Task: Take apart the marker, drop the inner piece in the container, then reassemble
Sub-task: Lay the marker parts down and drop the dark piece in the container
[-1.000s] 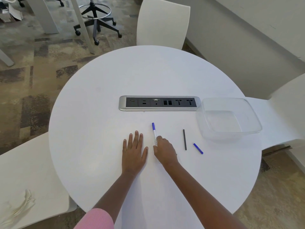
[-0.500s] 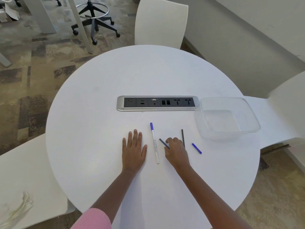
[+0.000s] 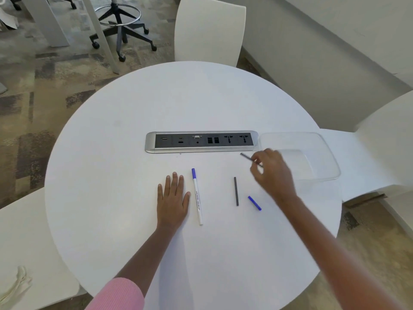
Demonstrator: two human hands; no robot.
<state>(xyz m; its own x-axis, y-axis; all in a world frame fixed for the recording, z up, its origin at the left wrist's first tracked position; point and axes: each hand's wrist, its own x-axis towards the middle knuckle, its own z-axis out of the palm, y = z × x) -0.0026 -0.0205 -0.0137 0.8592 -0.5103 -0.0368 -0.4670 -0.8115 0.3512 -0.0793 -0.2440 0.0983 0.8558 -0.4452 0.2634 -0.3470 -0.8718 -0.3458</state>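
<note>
A white marker barrel [image 3: 197,198] with a blue cap end lies on the round white table [image 3: 134,153], just right of my left hand [image 3: 173,199], which rests flat with fingers apart. My right hand [image 3: 271,173] is raised near the clear plastic container [image 3: 312,144] and pinches a thin dark inner piece [image 3: 247,157] that points up and left. A second dark thin stick [image 3: 236,191] lies on the table, with a small blue end plug [image 3: 254,203] to its right.
A silver and black socket strip [image 3: 201,142] is set into the table's middle, left of the container. White chairs stand at the far side [image 3: 210,30], the right [image 3: 384,139] and the near left [image 3: 26,242]. An office stool base [image 3: 121,30] stands on the carpet behind.
My right hand let go of the marker barrel, picked a thin dark piece off the table and carried it up and right toward the container. The left hand stayed flat.
</note>
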